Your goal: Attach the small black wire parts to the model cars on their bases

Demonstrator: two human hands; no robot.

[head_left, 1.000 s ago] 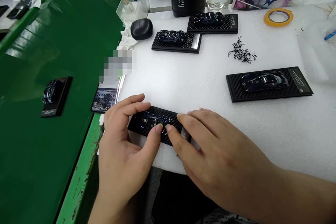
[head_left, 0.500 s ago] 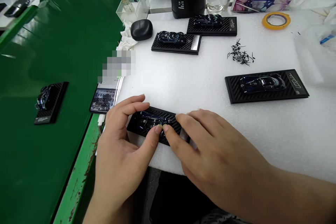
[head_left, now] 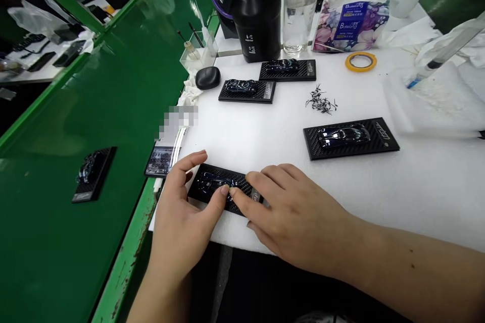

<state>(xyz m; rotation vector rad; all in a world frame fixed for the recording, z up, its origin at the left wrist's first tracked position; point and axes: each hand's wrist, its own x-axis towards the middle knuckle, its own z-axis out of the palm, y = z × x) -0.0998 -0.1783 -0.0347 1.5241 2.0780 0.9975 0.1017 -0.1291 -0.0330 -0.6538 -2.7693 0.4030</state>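
A dark blue, glossy model car (head_left: 209,181) is mounted on a black carbon-patterned base (head_left: 238,176) near the front edge of the white foam sheet. My left hand (head_left: 185,222) curls round the base's left end, its thumb tip pressed on the car and its forefinger raised at the far side. From the right, my right hand (head_left: 299,207) meets that thumb with a fingertip on the car. Another of its fingers rests on the base near the silver nameplate (head_left: 255,195). The fingertips cover part of the car, so any small part between them is hidden.
Further model cars on bases lie right (head_left: 344,136), behind (head_left: 241,87) and on the green surface at left (head_left: 90,167). Small black pieces (head_left: 321,101), yellow tape (head_left: 360,61), a syringe (head_left: 447,53), a black bottle (head_left: 257,15), a water glass (head_left: 299,20) and a phone (head_left: 159,160) surround the work.
The head view has shifted, bringing more of the background and the syringe into sight. Both hands stay on the same model car, with thumb and fingertip still meeting on it.
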